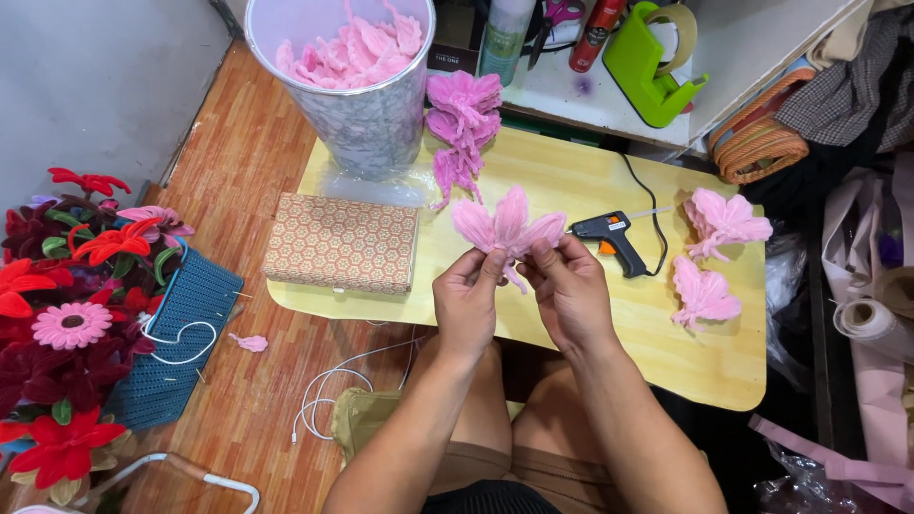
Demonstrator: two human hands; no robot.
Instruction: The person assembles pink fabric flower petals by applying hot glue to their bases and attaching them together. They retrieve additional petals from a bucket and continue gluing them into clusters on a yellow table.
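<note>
At far left, a bouquet point(71, 314) of red, pink and dark fuzzy flowers lies on a wooden floor point(238, 171), partly on a blue knitted mat point(186, 324). A white cable point(328, 390) loops across the boards nearby, and a small pink scrap point(250, 343) lies just beside the mat.

A low yellow table point(571, 181) fills the centre. On its left end rests a flat patterned box point(340, 243); behind it stands a metal bucket point(367, 114) filled with pink petals. A stack of darker pink petals point(462, 124) sits just right of the bucket.

Over the table's near edge, a seated person holds a pink flower point(509, 227) of several fuzzy petals fanned upward. The left hand point(466, 305) pinches the flower's base between thumb and fingertips, fingers narrow and curled around it. The right hand point(569, 295) meets it from the other side, its thumb and forefinger also closed on the base, so both hands touch at the flower's thin stem.

Just right of the hands, a black and orange glue gun point(609, 238) lies on the table, its black cord point(657, 228) trailing back. Farther right lie two finished pink flowers point(724, 221), one nearer the front edge than the other.

Behind the table, a white shelf point(752, 38) carries a green tape dispenser point(647, 62) and spray cans point(505, 38). At far right are a woven basket point(757, 143) and rolls of paper point(866, 319).
</note>
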